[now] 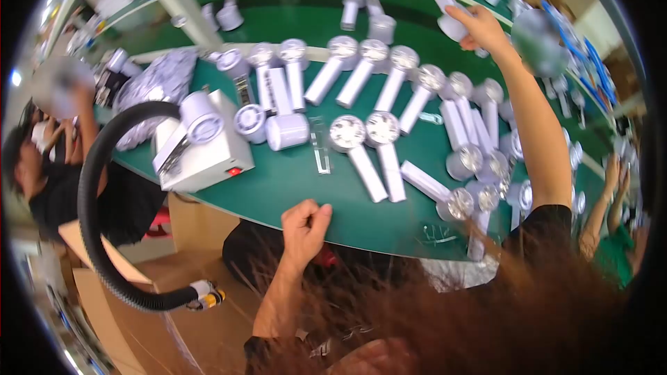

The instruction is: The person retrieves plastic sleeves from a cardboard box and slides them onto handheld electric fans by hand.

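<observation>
My right hand [479,26] is raised at the upper right, its fingers and thumb closed on a white handheld fan [448,10] over the far side of the green table. Near the table's front edge, my left hand [306,228] is curled into a fist, with no object showing in it. Rows of white fans with round heads lie between the hands, among them two side by side [365,165] [390,160]. A small clear plastic piece [320,146] lies left of these two.
A white box with a red switch [208,146] stands on the left of the green table [278,187]. A black hose [87,194] arches over a cardboard box [139,319]. Crumpled plastic bags [160,87] lie behind. Other people sit at left and right.
</observation>
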The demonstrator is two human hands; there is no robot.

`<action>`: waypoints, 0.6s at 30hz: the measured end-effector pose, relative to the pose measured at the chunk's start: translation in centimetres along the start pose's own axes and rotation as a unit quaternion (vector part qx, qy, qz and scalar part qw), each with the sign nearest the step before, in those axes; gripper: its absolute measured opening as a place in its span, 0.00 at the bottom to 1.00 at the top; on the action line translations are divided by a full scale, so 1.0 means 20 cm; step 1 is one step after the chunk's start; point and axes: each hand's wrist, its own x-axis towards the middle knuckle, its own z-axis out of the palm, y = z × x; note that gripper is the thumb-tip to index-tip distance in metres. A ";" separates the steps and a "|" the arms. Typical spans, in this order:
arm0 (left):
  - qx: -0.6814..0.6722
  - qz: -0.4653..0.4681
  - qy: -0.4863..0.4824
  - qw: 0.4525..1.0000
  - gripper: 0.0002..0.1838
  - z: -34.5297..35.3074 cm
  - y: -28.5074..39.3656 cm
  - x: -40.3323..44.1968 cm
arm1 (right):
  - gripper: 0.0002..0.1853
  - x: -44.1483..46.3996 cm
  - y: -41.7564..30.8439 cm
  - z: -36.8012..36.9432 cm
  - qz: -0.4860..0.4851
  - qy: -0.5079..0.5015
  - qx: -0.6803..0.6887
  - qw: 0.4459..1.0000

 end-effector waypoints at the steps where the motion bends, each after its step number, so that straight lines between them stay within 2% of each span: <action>1: 0.024 0.012 0.011 1.000 0.17 0.01 0.02 0.00 | 0.43 0.11 0.06 0.04 0.007 0.001 -0.043 0.999; 3: 0.064 0.036 0.022 0.997 0.17 0.02 0.06 -0.01 | 0.44 0.33 0.19 0.17 0.035 -0.026 -0.095 0.995; 5: 0.065 0.040 0.025 0.997 0.17 0.02 0.06 -0.01 | 0.45 0.39 0.23 0.28 0.075 -0.040 -0.085 0.993; 6: 0.062 0.041 0.022 0.997 0.17 0.03 0.06 -0.01 | 0.46 0.47 0.31 0.33 0.110 -0.102 -0.116 0.982; 7: 0.057 0.040 0.017 0.997 0.17 0.03 0.05 -0.01 | 0.45 0.49 0.32 0.38 0.010 -0.112 -0.240 0.964; 9: 0.076 0.072 0.024 0.994 0.17 0.02 0.03 -0.01 | 0.42 0.51 0.14 0.39 0.123 -0.200 -0.318 0.919; 10: 0.091 0.089 0.025 0.992 0.17 0.02 0.02 -0.01 | 0.36 0.61 0.15 0.42 0.053 -0.194 -0.437 0.877; 11: 0.104 0.111 0.024 0.988 0.17 0.02 0.02 0.00 | 0.33 0.61 0.03 0.42 0.061 -0.192 -0.434 0.878; 12: 0.113 0.106 0.028 0.987 0.17 0.03 0.02 0.00 | 0.26 0.63 -0.06 0.46 0.028 -0.131 -0.439 0.889; 14: 0.139 0.098 0.033 0.985 0.17 0.04 0.03 -0.01 | 0.26 0.75 -0.14 0.60 -0.106 -0.051 -0.458 0.881; 15: 0.143 0.104 0.035 0.984 0.17 0.04 0.02 -0.01 | 0.30 0.78 -0.16 0.70 -0.193 0.004 -0.429 0.882; 16: 0.149 0.111 0.038 0.982 0.17 0.05 0.02 -0.01 | 0.33 0.77 -0.23 0.77 -0.231 -0.025 -0.435 0.870; 17: 0.155 0.117 0.043 0.980 0.16 0.05 0.02 -0.01 | 0.31 0.79 -0.24 0.87 -0.265 -0.044 -0.374 0.888; 18: 0.163 0.137 0.031 0.977 0.17 0.05 0.01 0.00 | 0.30 0.79 -0.25 0.95 -0.252 -0.034 -0.395 0.883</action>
